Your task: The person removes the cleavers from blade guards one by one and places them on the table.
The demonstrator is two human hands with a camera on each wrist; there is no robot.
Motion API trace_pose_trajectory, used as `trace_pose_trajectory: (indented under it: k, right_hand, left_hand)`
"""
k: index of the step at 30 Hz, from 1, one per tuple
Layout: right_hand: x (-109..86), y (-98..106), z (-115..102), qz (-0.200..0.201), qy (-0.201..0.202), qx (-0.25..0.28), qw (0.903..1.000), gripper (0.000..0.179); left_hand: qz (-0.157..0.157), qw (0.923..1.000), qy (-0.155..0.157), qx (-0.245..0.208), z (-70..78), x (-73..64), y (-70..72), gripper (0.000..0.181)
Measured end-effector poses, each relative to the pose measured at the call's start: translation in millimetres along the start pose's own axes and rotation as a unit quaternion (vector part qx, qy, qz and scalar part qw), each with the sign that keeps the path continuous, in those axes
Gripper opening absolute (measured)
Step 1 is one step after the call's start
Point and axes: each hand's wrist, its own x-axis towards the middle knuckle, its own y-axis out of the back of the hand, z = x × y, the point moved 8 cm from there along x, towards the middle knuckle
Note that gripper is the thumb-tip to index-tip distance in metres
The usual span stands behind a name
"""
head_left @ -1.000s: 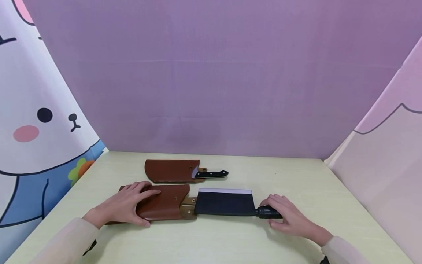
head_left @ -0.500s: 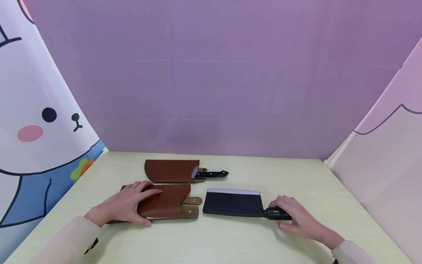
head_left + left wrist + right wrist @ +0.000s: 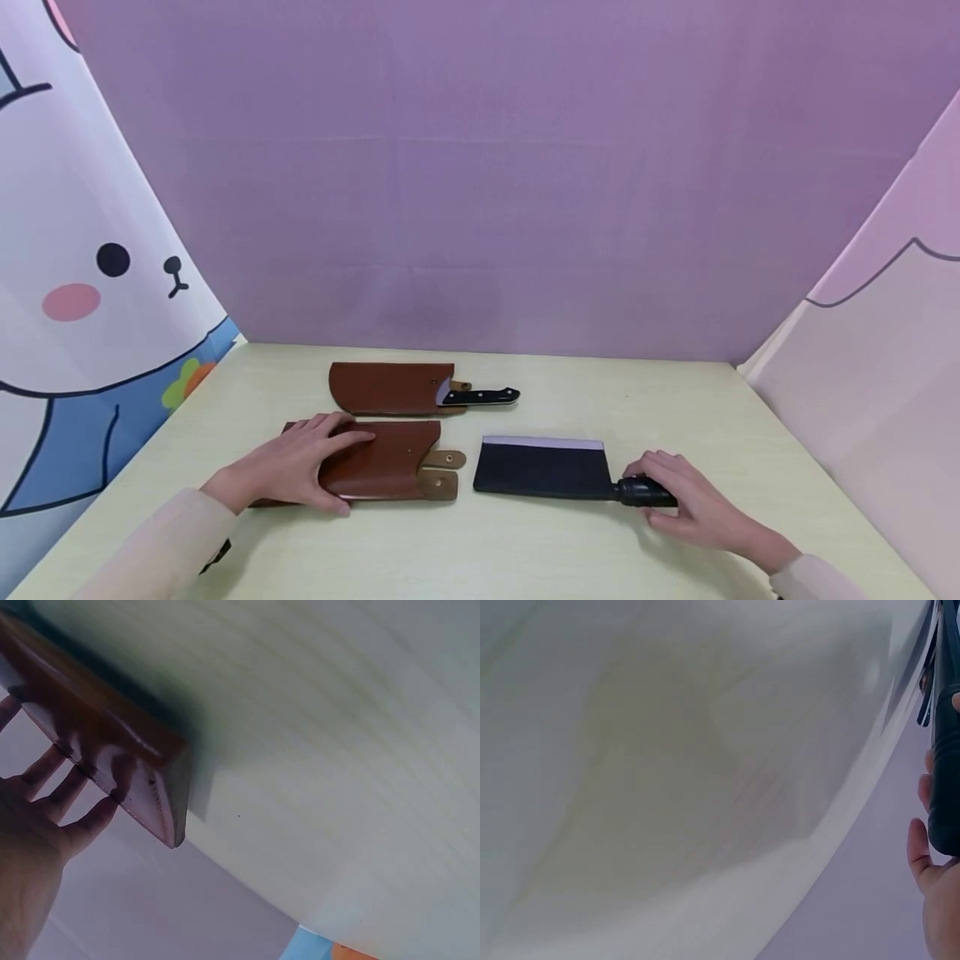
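Note:
My right hand (image 3: pixel 693 507) grips the black handle of a cleaver (image 3: pixel 546 471), whose dark blade points left with its pale edge on the far side. In the right wrist view the cleaver's handle (image 3: pixel 946 799) shows at the right border. Left of the blade lies a brown leather knife sheath (image 3: pixel 386 458); two snap straps (image 3: pixel 441 483) stick out of its right end, a short gap from the blade. My left hand (image 3: pixel 300 467) holds this sheath across its width, thumb at the near edge. Its fingers (image 3: pixel 94 817) show along the sheath's edge in the left wrist view.
Behind lies a second brown sheath (image 3: pixel 390 388) with a black-handled knife (image 3: pixel 486 397) in its open end. Both rest on a pale table (image 3: pixel 480 550). A purple backdrop (image 3: pixel 480 183) rises at the table's back edge, and printed cloths hang at either side.
My right hand has drawn the cleaver to the right, away from the straps, opening a gap. The near sheath and my left hand have shifted slightly right.

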Motion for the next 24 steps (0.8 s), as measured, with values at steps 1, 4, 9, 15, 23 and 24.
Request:
trace_pose_trajectory:
  k: [1, 4, 9, 15, 23, 24]
  right_hand:
    - [-0.6, 0, 0, 0.0, -0.001, 0.001, 1.0, 0.053]
    - [-1.7, -1, 1, -0.003, -0.003, 0.006, 1.0, 0.054]
    - [-3.0, -2, 3, -0.014, -0.006, 0.008, 0.9999, 0.053]
    - [-4.4, -6, 11, -0.043, -0.026, 0.006, 0.9987, 0.05]
    - [-4.1, -9, 16, -0.046, -0.012, 0.009, 0.9988, 0.053]
    - [-3.8, -10, 16, -0.046, -0.009, 0.01, 0.9989, 0.053]
  left_hand:
    - [-0.001, 1.0, 0.0, -0.001, 0.3, 0.4, -0.4, 0.09]
    - [-0.006, 1.0, 0.001, -0.004, 0.8, 1.5, -2.4, 0.091]
    - [-0.012, 0.9999, 0.0, -0.01, 2.0, 3.9, -5.1, 0.09]
    - [-0.022, 0.9997, 0.003, -0.015, 0.9, 6.3, -8.4, 0.089]
    - [-0.035, 0.9992, 0.008, -0.015, -1.6, 8.0, -11.4, 0.091]
    - [-0.035, 0.9992, 0.007, -0.016, -1.5, 8.1, -11.4, 0.091]
